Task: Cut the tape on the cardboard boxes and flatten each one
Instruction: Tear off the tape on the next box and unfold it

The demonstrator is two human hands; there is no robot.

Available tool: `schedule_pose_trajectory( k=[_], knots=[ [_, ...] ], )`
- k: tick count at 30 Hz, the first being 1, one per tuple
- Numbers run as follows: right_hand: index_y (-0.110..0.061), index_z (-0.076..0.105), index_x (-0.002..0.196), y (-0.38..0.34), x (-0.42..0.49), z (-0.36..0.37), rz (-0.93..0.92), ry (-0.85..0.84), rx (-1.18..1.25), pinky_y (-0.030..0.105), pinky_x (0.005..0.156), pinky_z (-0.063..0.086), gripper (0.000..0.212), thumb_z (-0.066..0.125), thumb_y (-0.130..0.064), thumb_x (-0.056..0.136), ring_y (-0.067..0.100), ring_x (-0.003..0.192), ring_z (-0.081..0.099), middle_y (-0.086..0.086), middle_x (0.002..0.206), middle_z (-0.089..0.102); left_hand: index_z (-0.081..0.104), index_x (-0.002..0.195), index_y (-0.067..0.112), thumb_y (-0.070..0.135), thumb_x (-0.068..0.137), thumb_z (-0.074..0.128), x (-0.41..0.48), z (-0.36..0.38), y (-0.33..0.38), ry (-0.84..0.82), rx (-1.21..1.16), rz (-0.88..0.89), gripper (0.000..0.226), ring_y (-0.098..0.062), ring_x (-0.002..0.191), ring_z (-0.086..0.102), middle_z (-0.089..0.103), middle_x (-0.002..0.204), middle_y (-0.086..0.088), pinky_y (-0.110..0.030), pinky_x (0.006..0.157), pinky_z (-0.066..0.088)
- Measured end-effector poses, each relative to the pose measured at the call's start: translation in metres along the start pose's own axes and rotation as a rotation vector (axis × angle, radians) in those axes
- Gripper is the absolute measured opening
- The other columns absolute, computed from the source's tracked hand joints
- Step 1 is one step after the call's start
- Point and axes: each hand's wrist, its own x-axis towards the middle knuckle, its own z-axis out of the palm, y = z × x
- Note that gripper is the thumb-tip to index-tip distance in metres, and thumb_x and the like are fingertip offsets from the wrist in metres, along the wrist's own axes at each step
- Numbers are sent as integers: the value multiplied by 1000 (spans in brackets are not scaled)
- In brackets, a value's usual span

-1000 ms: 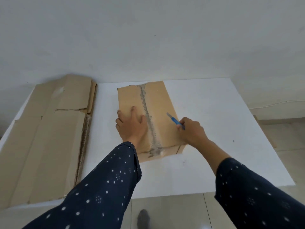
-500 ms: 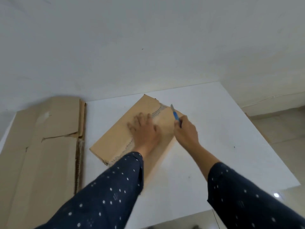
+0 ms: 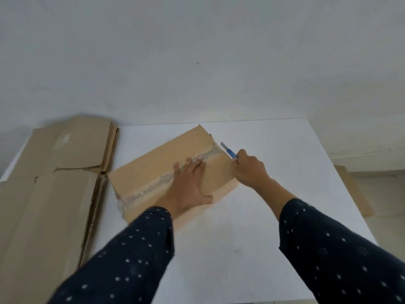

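White bench (image 3: 263, 216) space is taken centrally by the cardboard box (image 3: 153, 163), pinned steady under the flat, open left hand (image 3: 188, 187) while the blue cutter (image 3: 229, 151) gripped in the right hand (image 3: 247, 170) is poised at the far end of its tape (image 3: 149, 190).

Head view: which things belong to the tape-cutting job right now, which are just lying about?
In the job: box, pressed by the flat left hand; tape strip along its top; blue knife, gripped by the right hand.
Lying about: flattened cardboard on the left of the table; cardboard piece on the floor at right.
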Motion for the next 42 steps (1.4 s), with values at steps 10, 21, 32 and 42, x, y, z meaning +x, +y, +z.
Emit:
schedule_pose_trajectory(
  k=[10,21,32,42],
  knots=[
    [-8,55,114,9,-4,22,29,-34,217,29,66,42,26,33,-15,103,19,77,54,5,99,58,57,127,24,61,93,49,26,-27,-8,310,-57,-152,51,-21,131,45,50,139,4,-50,117,23],
    [-17,60,124,13,52,16,-167,-10,188,26,52,36,35,32,-11,103,19,67,50,3,88,57,38,147,34,44,103,33,44,22,37,434,-10,-441,45,-20,149,17,30,159,6,-58,120,6],
    [-20,57,129,18,41,25,-224,40,142,30,55,41,36,31,-14,105,19,63,51,6,87,61,41,147,34,41,105,33,45,23,40,462,-44,-464,44,-19,149,18,32,159,6,-58,121,5],
    [-10,58,110,-5,49,-3,-225,-127,-106,25,51,35,27,43,-3,89,15,61,45,1,78,47,39,149,36,41,105,30,46,24,41,446,-21,-506,46,-18,150,16,29,161,7,-56,122,4]
  ],
)
